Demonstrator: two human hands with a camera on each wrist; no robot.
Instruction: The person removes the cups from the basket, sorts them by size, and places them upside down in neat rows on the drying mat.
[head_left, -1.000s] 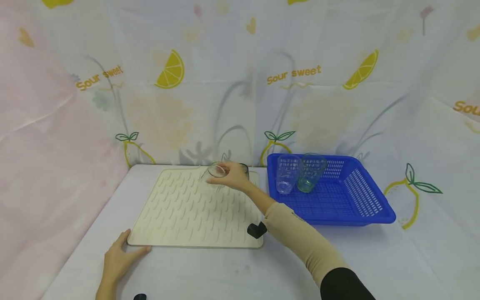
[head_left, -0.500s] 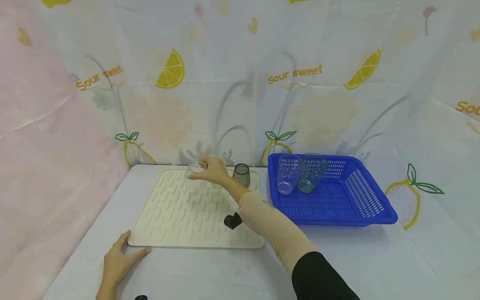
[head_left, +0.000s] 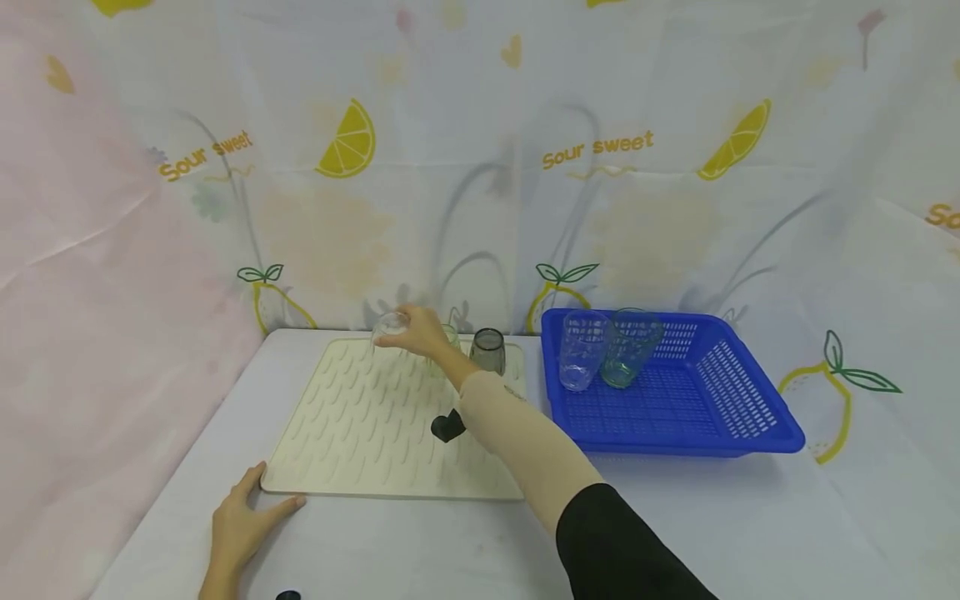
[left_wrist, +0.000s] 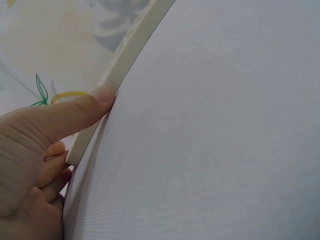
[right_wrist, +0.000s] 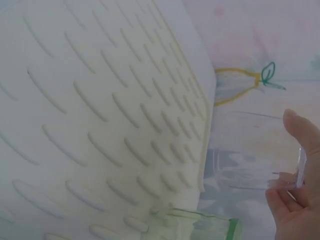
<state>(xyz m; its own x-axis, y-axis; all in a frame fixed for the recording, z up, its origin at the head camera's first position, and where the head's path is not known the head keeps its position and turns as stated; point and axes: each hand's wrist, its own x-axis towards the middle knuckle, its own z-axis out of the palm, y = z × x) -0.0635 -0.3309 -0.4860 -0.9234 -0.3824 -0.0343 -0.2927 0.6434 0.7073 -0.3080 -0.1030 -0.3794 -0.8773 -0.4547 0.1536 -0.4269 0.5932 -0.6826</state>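
Observation:
My right hand [head_left: 422,333] holds a clear drinking glass [head_left: 385,327] by its base end, over the far side of the cream drying mat [head_left: 360,425]. In the right wrist view, thumb and fingers span the base of the clear glass [right_wrist: 240,155], its mouth pointing toward the mat. A pale green glass [right_wrist: 205,226] stands upside down beside it, partly behind my hand in the head view. To its right is a smoky grey glass [head_left: 489,350]. My left hand [head_left: 238,527] rests at the mat's near left corner, its straight thumb against the front edge [left_wrist: 120,67].
A blue plastic basket [head_left: 675,451] stands right of the mat, with a clear glass [head_left: 582,354] and a greenish glass [head_left: 632,350] in its left part. A printed cloth backdrop [head_left: 465,217] rises behind the white table [head_left: 390,550].
My right hand has carried the clear glass left and slightly toward the back, so the grey glass shows fully. The left hand stays at the mat's corner.

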